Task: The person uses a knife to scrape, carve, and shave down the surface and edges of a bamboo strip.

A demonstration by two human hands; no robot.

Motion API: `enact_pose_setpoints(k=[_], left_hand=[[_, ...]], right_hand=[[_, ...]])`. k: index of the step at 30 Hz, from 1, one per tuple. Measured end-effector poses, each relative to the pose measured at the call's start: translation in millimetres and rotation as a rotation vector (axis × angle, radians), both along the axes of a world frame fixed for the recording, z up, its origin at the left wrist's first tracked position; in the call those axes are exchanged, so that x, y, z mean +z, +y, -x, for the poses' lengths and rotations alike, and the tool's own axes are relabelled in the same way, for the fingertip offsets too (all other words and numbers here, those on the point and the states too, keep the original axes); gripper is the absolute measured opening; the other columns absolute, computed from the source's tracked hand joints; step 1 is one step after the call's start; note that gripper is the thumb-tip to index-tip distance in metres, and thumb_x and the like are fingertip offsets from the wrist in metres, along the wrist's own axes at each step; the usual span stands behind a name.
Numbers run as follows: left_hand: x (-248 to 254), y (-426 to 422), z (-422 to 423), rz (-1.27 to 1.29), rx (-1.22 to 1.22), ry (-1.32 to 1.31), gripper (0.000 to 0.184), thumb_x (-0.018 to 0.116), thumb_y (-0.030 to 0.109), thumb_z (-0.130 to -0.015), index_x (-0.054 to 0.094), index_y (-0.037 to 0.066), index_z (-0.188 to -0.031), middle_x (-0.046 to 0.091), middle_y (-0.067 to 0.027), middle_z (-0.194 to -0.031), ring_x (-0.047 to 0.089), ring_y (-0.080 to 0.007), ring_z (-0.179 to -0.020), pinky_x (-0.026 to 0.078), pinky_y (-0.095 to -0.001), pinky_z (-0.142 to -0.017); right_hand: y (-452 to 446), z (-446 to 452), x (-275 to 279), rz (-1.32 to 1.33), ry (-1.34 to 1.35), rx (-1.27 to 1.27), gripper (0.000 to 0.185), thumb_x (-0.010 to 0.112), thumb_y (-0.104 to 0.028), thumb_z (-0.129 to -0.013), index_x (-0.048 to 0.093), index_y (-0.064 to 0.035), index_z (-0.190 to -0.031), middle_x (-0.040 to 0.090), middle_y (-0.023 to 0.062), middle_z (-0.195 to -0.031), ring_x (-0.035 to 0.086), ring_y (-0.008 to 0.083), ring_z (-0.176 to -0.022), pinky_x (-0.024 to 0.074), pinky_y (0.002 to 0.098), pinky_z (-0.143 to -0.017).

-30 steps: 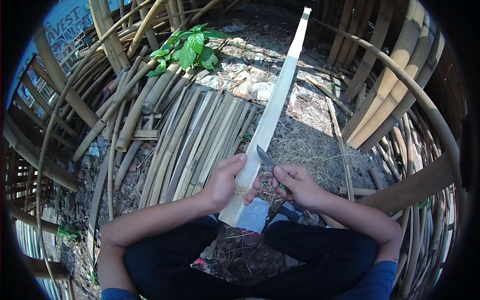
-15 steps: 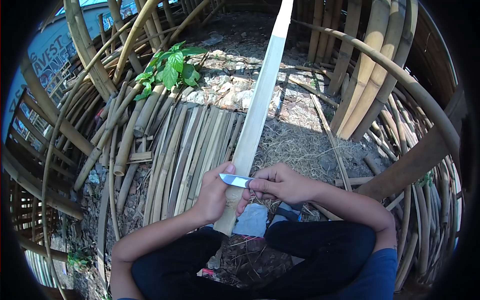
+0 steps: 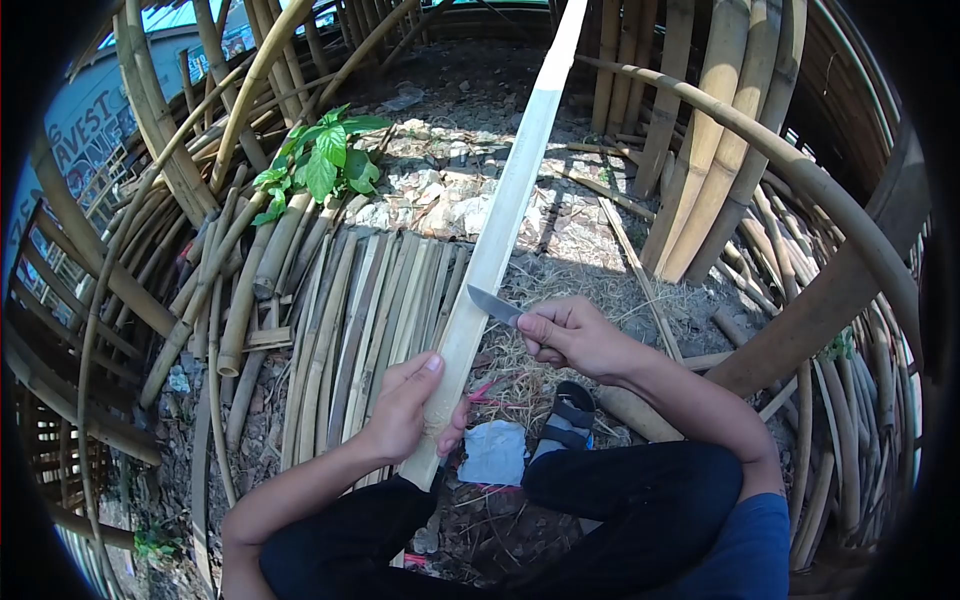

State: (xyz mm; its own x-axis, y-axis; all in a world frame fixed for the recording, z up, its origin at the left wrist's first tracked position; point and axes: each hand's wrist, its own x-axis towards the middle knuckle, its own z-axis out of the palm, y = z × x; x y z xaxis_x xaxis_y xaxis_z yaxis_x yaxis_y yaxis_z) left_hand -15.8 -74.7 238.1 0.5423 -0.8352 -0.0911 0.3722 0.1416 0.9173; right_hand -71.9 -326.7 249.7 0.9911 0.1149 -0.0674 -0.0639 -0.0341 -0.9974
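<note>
Bamboo strip (image 3: 497,235) slants from near left to far right, its near part grasped by the fingers of the left hand (image 3: 400,405). Right of it, the right hand (image 3: 570,340) clenches its fingers on a knife (image 3: 493,304), blade overlapping the strip just farther along. One held strip, one knife, one visible sandal (image 3: 568,418); stacked slats (image 3: 365,320) overlap too much to count.

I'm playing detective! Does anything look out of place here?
Maybe the whitish sheet, perhaps paper or cloth, on the ground beside the sandal: it looks like litter near the bamboo slats. The knife and held bamboo strip look fine.
</note>
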Motion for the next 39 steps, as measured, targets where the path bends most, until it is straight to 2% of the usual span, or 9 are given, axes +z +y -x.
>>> enact_pose_setpoints(k=[3, 8, 17, 22, 24, 27, 32, 35, 39], left_hand=[[1, 0, -1, -0.003, -0.031, 0.022, 0.04, 0.029, 0.032, -0.109, 0.049, -0.002, -0.109, 0.059, -0.0133, -0.073, 0.054, -0.0184, -0.049, 0.046, -0.0308, -0.045], [2, 1, -3, 0.01, -0.059, -0.02, 0.039, 0.029, 0.033, -0.109, 0.049, -0.001, -0.109, 0.058, -0.0135, -0.073, 0.053, -0.0184, -0.048, 0.045, -0.0308, -0.044], [-3, 10, -1, -0.029, -0.053, -0.042, 0.042, 0.03, 0.035, -0.109, 0.048, -0.003, -0.103, 0.056, -0.013, -0.071, 0.052, -0.0185, -0.049, 0.045, -0.0308, -0.045], [2, 10, 2, -0.048, -0.011, -0.021, 0.049, 0.035, 0.043, -0.106, 0.049, -0.004, -0.1, 0.052, -0.0136, -0.065, 0.046, -0.0185, -0.041, 0.04, -0.0308, -0.038], [-7, 18, -2, -0.024, -0.045, 0.022, 0.046, 0.034, 0.04, -0.107, 0.049, -0.004, -0.102, 0.054, -0.0135, -0.067, 0.048, -0.0187, -0.044, 0.042, -0.0309, -0.041], [-14, 29, -5, 0.005, -0.119, 0.045, 0.044, 0.033, 0.038, -0.108, 0.049, -0.003, -0.104, 0.055, -0.0136, -0.067, 0.05, -0.0192, -0.045, 0.043, -0.0309, -0.043], [-4, 28, -5, 0.016, -0.158, -0.006, 0.046, 0.033, 0.04, -0.108, 0.049, -0.003, -0.103, 0.054, -0.0142, -0.066, 0.05, -0.0198, -0.044, 0.043, -0.0309, -0.042], [1, 26, -6, 0.094, -0.152, 0.05, 0.045, 0.032, 0.04, -0.108, 0.049, -0.002, -0.103, 0.054, -0.0147, -0.065, 0.049, -0.0204, -0.042, 0.043, -0.0314, -0.04], [5, 17, -5, 0.094, -0.128, 0.174, 0.046, 0.03, 0.042, -0.108, 0.049, 0.001, -0.099, 0.049, -0.0095, -0.06, 0.044, -0.0168, -0.036, 0.036, -0.0296, -0.033]], right_hand=[[17, 6, -6, 0.146, 0.03, 0.27, 0.041, 0.06, -0.037, -0.1, 0.065, -0.004, -0.078, 0.051, -0.0054, -0.061, 0.041, 0.0028, -0.056, 0.0311, 0.0224, -0.05], [22, 0, -5, 0.049, 0.111, 0.242, 0.04, 0.062, -0.037, -0.099, 0.066, -0.0031, -0.078, 0.053, -0.0049, -0.062, 0.042, 0.0035, -0.056, 0.0324, 0.0234, -0.051], [-8, -1, 17, 0.103, 0.025, -0.05, 0.037, 0.065, -0.033, -0.098, 0.068, -0.0027, -0.078, 0.058, -0.0036, -0.066, 0.044, 0.0024, -0.056, 0.0336, 0.0216, -0.051], [-7, -2, 20, 0.195, -0.04, -0.094, 0.035, 0.066, -0.032, -0.097, 0.069, -0.0018, -0.08, 0.058, -0.0024, -0.065, 0.045, 0.0027, -0.056, 0.0345, 0.0223, -0.051], [-16, -11, 18, 0.218, -0.155, -0.302, 0.039, 0.06, -0.033, -0.101, 0.061, -0.0038, -0.075, 0.047, -0.005, -0.058, 0.036, 0.0042, -0.05, 0.0265, 0.023, -0.047], [-62, -15, 38, 0.142, -0.065, -0.44, 0.042, 0.056, -0.037, -0.102, 0.056, -0.0062, -0.073, 0.043, -0.0056, -0.057, 0.033, 0.0044, -0.048, 0.0248, 0.0226, -0.046], [-9, 11, 28, -0.032, 0.024, -0.161, 0.038, 0.051, -0.039, -0.104, 0.053, -0.0091, -0.08, 0.04, -0.004, -0.057, 0.033, 0.0053, -0.046, 0.0263, 0.0218, -0.043], [2, 10, 23, -0.062, -0.036, -0.263, 0.038, 0.049, -0.038, -0.105, 0.053, -0.008, -0.082, 0.043, -0.003, -0.059, 0.035, 0.0057, -0.047, 0.0279, 0.0219, -0.043], [17, 13, 25, -0.006, -0.219, -0.134, 0.038, 0.05, -0.039, -0.104, 0.06, -0.0057, -0.089, 0.053, -0.0026, -0.064, 0.049, 0.0042, -0.059, 0.0391, 0.0203, -0.054]])
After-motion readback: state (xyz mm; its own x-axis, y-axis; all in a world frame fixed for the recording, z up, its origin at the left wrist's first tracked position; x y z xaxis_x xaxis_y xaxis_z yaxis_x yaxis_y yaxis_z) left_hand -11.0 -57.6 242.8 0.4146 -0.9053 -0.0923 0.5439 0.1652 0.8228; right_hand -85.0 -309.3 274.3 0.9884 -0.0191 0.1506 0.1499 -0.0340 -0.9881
